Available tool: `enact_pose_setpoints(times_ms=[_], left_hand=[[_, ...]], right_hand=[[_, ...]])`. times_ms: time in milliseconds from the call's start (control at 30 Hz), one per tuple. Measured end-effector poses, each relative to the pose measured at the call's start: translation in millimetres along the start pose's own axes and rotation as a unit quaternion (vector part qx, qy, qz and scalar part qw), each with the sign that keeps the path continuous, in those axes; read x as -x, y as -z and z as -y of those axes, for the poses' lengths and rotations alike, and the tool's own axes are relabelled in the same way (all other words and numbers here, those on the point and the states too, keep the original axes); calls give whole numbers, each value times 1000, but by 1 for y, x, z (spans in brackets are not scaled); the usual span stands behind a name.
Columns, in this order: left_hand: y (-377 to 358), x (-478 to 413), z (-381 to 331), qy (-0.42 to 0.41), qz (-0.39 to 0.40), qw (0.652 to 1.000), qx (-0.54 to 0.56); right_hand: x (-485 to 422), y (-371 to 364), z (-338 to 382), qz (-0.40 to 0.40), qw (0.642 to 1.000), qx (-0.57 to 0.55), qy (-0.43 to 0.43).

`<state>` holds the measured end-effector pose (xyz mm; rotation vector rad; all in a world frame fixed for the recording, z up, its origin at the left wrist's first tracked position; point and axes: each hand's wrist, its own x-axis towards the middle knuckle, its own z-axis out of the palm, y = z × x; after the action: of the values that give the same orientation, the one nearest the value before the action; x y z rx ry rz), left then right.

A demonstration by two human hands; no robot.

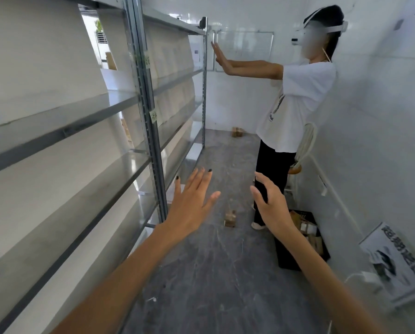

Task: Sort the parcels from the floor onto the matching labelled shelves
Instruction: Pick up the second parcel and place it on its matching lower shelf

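The metal shelving (139, 97) is filling the left side of the view, its tiers running away toward the far white wall, with small green label tags (154, 116) clipped to the upright post; their writing is too small to read. The grey marbled floor (213, 273) is stretching down the narrow aisle between the shelving and the right wall.

A second person (295, 104) in a white T-shirt and black trousers is standing on the right of the aisle, wearing a white headset and holding both arms out level toward the shelving, palms flat and fingers spread.

The wearer's two bare forearms are reaching forward and slightly down over the floor. The left hand (192, 201) is hanging palm-down, fingers splayed wide and straight, gripping nothing. The right hand (270, 203) is turning edge-on, thumb side toward the left hand, fingers loosely curved and apart, also empty. The two hands are near each other but not touching.

A black crate (286, 259) is sitting on the floor against the right wall, holding several brown parcels (310, 233). A small stack of brown parcels (230, 216) is lying on the floor ahead, between the hands in the view. Another small parcel pile (237, 131) is resting on the floor near the far wall.
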<state>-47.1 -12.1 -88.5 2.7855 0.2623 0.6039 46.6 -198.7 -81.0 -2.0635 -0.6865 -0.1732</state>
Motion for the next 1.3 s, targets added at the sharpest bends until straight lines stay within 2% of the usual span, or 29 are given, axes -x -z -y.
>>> enact_pose_setpoints(times_ms=[600, 1100, 1300], left_hand=[[-68, -181, 27, -5, -4, 999, 32], [-154, -263, 54, 29, 83, 994, 60], [-195, -318, 47, 55, 81, 993, 69]], right_hand=[[-150, -29, -69, -33, 998, 54, -1], [-224, -45, -148, 10, 997, 30, -69], [-275, -38, -201, 47, 995, 24, -78]])
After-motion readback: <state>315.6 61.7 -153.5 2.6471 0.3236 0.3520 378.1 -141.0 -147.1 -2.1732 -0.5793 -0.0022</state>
